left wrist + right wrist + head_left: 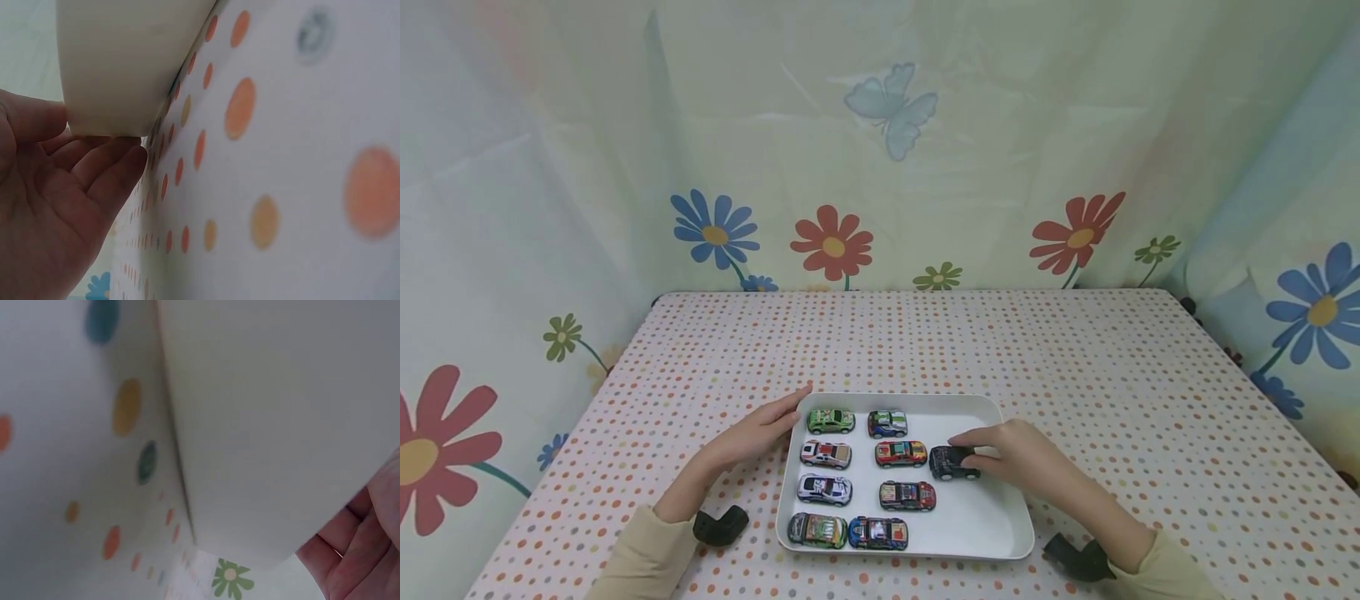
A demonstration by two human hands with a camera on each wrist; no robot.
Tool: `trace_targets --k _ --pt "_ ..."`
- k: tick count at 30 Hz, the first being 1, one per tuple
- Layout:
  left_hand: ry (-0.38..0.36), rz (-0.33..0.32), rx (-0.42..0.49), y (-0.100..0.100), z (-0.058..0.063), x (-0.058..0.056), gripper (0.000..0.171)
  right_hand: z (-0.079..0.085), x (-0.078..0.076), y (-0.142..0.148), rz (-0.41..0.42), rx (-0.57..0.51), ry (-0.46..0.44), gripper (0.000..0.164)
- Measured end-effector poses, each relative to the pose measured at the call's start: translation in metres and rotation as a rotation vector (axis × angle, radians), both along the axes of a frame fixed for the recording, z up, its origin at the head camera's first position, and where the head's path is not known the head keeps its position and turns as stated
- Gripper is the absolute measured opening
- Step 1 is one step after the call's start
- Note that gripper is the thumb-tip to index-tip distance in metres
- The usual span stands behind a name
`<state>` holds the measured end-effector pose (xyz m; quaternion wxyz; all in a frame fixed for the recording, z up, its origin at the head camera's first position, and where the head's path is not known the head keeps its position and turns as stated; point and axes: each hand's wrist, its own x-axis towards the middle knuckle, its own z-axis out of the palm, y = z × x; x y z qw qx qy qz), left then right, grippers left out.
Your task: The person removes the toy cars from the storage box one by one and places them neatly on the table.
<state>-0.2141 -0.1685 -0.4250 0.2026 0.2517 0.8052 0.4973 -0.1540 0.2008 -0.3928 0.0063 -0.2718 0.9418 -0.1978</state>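
A black toy car [953, 462] stands in the right half of a white tray [977, 533]. My right hand [1018, 454] reaches over the tray's right rim and pinches this car between thumb and fingers. In the right wrist view the tray wall [269, 425] hides the car and most fingertips. My left hand [760, 433] holds the tray at its far left corner, thumb at the rim and fingers along the outer wall. Left of the black car are a red and yellow toy car [901, 453] and a dark red-and-black one [907, 496].
Several more toy cars lie in the tray, among them a green one [831, 421], a white one [824, 489] and a blue one [877, 533]. The tray rests on a dotted tablecloth [910, 342]. Behind it hangs a flowered curtain [970, 192].
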Motion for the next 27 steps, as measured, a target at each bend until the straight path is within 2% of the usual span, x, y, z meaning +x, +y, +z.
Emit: trace_targets --k 8,15,20,27 --pt "0.001 0.006 -0.008 0.001 0.002 0.0 0.048 0.018 -0.004 0.002 -0.017 -0.049 0.043 0.026" --pt "0.002 -0.001 -0.009 0.0 0.001 0.001 0.048 0.032 -0.026 0.019 -0.106 -0.092 0.119 0.03" --pt "0.009 0.002 -0.012 0.002 0.003 0.002 0.048 0.036 -0.045 0.037 -0.179 -0.125 0.147 0.031" --pt "0.014 -0.002 -0.016 0.0 0.002 0.002 0.048 0.029 -0.057 0.06 -0.274 -0.113 0.107 0.034"
